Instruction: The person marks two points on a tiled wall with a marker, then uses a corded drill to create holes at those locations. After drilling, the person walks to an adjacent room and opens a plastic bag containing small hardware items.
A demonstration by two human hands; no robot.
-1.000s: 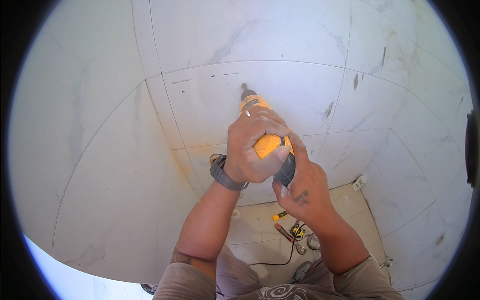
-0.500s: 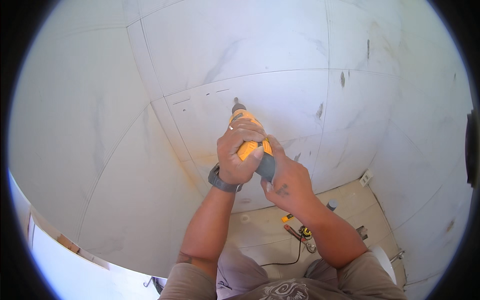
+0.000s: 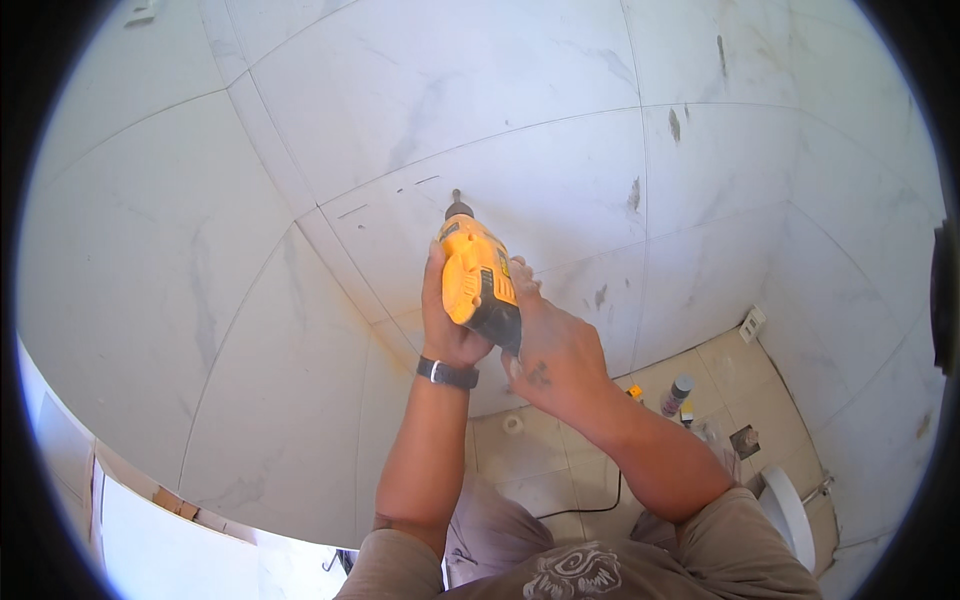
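"Where's the drill (image 3: 478, 270) from where you're standing?"

"Right between the person's two hands, yellow with a black rear end, its nose pointing away at the wall (image 3: 550, 165)."

"And the bit (image 3: 456, 196)?"

"Up at the tile. Whether its tip is in a hole or only touching, I can't tell from here."

"How's the left hand (image 3: 456, 338) holding on?"

"Cupped around the body from the left and below. One digit lies along the left flank, thumb or finger, I can't say which; the others are hidden behind the drill."

"What about the right hand (image 3: 560, 340)?"

"Gripping the rear from the right, fingers curled in against the yellow side, the black end tucked beside the palm. Some of the fingertips are out of my sight."

"Anything else up there?"

"A few short dark marks (image 3: 352, 211) on the wall, left of the bit. And a dark watch (image 3: 447, 373) on the left wrist."

"And lower down?"

"A dark cord (image 3: 600, 509) curves over the floor (image 3: 500, 450). Past the right forearm there's a grey-capped can (image 3: 677, 393), and nearer the person a white bowl (image 3: 790, 515), partly behind the sleeve (image 3: 735, 520)."
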